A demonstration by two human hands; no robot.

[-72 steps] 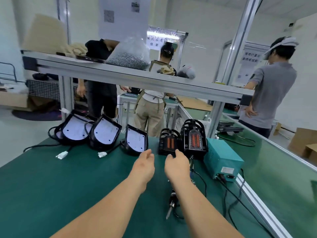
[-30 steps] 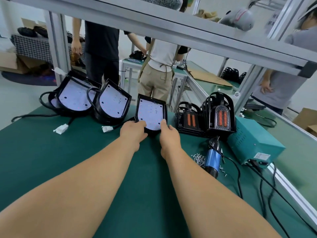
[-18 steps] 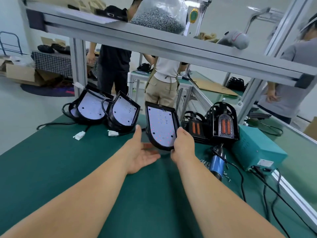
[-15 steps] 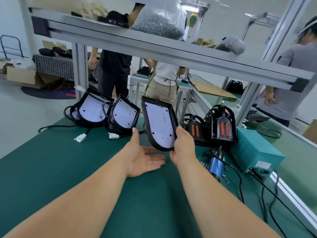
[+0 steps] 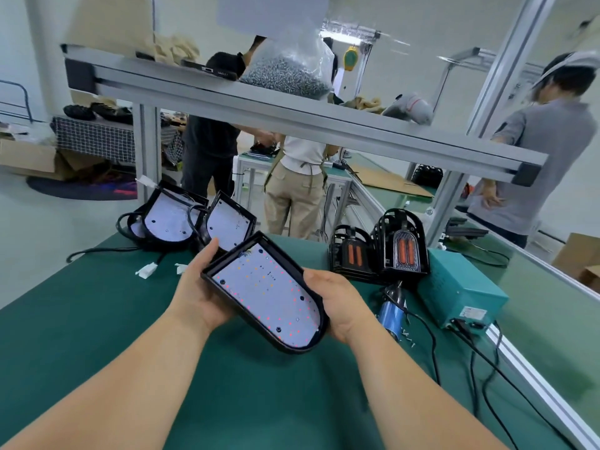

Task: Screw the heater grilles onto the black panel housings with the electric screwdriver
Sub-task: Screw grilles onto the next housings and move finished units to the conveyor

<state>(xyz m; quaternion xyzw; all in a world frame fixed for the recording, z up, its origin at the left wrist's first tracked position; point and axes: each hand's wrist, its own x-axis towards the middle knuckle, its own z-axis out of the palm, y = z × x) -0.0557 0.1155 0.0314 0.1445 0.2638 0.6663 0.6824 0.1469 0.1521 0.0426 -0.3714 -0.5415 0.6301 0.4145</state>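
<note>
The left hand [image 5: 198,295] and right hand [image 5: 342,306] curl their fingers [image 5: 316,277] round opposite edges of the black arch-shaped plastic panel housing [image 5: 264,292], holding it open-side-up above the near green tabletop [image 5: 97,319], presumably to seat one of the black wire grilles [image 5: 402,251].

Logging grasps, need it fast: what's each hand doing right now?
Left hand: holds the housing, thumb curled over its left edge.
Right hand: holds the same housing by its right edge.
</note>
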